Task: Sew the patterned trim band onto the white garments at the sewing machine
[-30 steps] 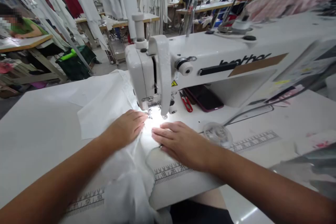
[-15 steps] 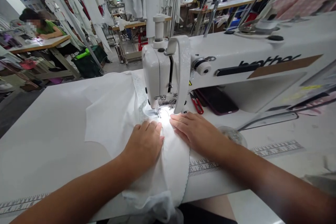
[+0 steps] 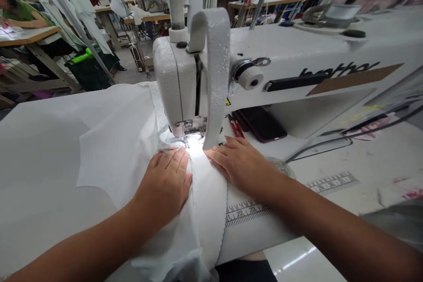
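Observation:
White fabric [image 3: 209,211] lies under the lit presser foot [image 3: 187,142] of a white sewing machine [image 3: 176,79], its near end hanging over the table's front edge. Flat on this cloth, left of a seam line and just short of the foot, rests my left hand [image 3: 165,180], fingers stretched forward. My right hand [image 3: 243,163] presses on the fabric's right side with extended fingers, their tips close to the machine's curved white guard [image 3: 218,75]. The needle point is lost in the lamp's glare. Loose folds of the cloth spread to the left of the machine head.
Behind my right hand lie red thread snips [image 3: 235,127] and a dark phone [image 3: 264,124]. A clear round dish [image 3: 280,167] sits by my right wrist, above a ruler strip [image 3: 247,212] on the table. A person in green [image 3: 23,11] sits at the far left.
The view has shifted, so machine and hands appear farther left and the machine head larger. Both hands stay on the fabric beside the foot; the cloth by my left fingers looks more bunched.

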`<state>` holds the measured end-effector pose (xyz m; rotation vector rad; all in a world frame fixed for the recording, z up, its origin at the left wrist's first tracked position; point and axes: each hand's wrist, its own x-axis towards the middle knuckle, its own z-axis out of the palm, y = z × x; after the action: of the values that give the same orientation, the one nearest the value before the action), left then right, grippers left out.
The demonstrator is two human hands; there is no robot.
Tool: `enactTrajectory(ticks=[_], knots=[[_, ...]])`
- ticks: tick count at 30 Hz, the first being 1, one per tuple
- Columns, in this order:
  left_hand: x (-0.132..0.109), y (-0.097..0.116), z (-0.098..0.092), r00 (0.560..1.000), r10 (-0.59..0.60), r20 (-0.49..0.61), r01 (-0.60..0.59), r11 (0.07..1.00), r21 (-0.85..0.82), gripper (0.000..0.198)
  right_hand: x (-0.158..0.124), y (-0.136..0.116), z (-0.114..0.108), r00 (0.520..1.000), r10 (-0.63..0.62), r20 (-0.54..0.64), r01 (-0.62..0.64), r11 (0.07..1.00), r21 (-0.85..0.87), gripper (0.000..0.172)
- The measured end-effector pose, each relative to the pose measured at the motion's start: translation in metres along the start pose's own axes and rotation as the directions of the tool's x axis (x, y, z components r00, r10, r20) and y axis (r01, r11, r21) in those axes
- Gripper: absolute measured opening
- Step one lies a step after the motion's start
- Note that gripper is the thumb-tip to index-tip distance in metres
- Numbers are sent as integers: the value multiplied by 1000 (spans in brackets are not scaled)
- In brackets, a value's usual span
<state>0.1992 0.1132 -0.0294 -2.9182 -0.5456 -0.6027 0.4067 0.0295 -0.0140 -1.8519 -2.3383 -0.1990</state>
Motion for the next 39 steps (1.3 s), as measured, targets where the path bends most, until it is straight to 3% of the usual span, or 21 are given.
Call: enactTrajectory(ticks=[5,9,14,20,24,30,35,37,39], knots=[[0,1,1,1000,-10,10,11,1000,-20,37,8,-9,-5,1000,-14,-18,14,1000,5,18],[-1,1,-10,1000,20,22,-19,999,-31,35,21,-24,-3,998,-57,-25,58,996,64,20],[-8,-11,-19,996,64,69,-60,996,-67,18,28,-26,7,998,-60,32,55,990,127,26],[-6,-22,-26,992,112,-58,-119,982,-144,24,27,-28,6,998,-49,30,46,993,105,24],[4,-18,-38,979,200,-34,-203,968,-146,26,26,-31,4,995,-90,35,88,995,42,26],[21,-23,-13,990,143,-6,-143,983,-112,19,22,-29,6,993,-112,37,112,994,-6,20],[20,-30,6,988,153,-28,-155,984,-92,21,18,-28,2,993,-92,67,91,996,22,36],[16,-30,6,987,152,-43,-155,985,-74,22,19,-27,-1,997,-20,70,13,995,96,31],[13,-29,5,988,147,-51,-149,987,-52,22,23,-24,-3,991,115,68,-124,981,149,15]])
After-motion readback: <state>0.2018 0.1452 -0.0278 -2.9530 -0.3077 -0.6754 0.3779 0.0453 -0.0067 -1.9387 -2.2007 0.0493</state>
